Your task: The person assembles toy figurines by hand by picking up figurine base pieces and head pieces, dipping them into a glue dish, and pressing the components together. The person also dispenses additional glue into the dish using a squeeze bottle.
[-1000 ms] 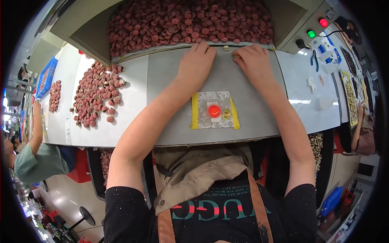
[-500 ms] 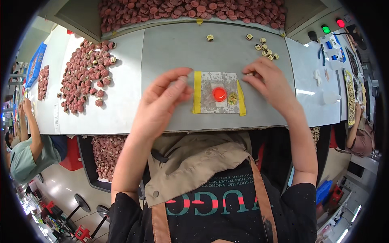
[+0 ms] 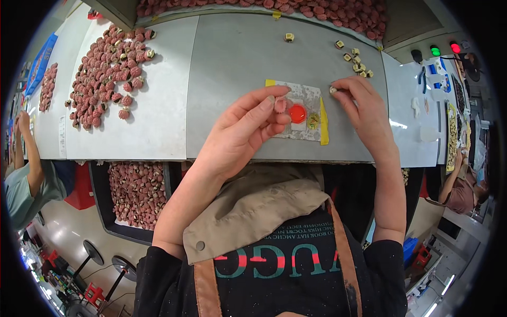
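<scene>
Between the thumb and fingers of my left hand (image 3: 240,127) is a small pink scalloped cup (image 3: 280,104), held above the left part of a taped-down grey-white mat (image 3: 310,96). On this mat lie a round, bright red dish (image 3: 297,113) and a small yellowish round piece (image 3: 313,121). My right hand (image 3: 367,108) pinches a small cream-and-dark piece (image 3: 333,90) by the mat's upper right corner. Several similar cream-and-dark pieces (image 3: 358,67) lie on the table beyond that hand.
Pink scalloped pieces (image 3: 108,74) are heaped on the table at left. More pink cups (image 3: 338,11) fill a tray along the far edge. Below the table's left front edge stands a black bin (image 3: 105,211) of pink pieces. Co-workers' arms (image 3: 33,153) show at both sides.
The view has shifted slightly. My left hand has moved right, over the mat's left side, and the pink cup now shows in it. My right hand stays near the mat's upper right corner.
</scene>
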`<state>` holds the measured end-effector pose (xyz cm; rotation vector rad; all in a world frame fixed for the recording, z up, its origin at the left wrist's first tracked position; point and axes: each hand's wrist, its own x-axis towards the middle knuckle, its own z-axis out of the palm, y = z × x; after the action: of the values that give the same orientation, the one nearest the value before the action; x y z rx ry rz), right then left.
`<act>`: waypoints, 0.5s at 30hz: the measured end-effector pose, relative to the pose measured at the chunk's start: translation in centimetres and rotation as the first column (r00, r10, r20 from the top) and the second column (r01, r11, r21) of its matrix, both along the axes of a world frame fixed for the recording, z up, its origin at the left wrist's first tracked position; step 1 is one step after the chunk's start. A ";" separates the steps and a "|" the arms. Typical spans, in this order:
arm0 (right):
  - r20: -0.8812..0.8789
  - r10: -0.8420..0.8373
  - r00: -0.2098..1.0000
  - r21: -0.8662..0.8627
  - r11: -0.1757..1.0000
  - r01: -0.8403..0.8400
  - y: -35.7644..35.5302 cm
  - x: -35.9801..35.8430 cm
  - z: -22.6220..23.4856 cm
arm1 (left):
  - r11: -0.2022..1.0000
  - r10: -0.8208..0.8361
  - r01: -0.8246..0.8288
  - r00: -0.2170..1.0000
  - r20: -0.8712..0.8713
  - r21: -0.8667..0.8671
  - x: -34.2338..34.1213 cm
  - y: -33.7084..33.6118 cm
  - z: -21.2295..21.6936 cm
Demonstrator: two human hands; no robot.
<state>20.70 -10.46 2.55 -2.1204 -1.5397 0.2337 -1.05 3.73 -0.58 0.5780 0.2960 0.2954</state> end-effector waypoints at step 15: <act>0.027 0.230 0.973 0.071 0.970 -0.231 1.7 -5.7 -0.1 | 1.000 0.018 -0.018 0.999 -0.046 0.020 -0.2 -0.3 0.0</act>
<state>15.02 -8.80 2.50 -1.8908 -1.7786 0.2339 -1.21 3.39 -0.59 0.6026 0.3438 0.3029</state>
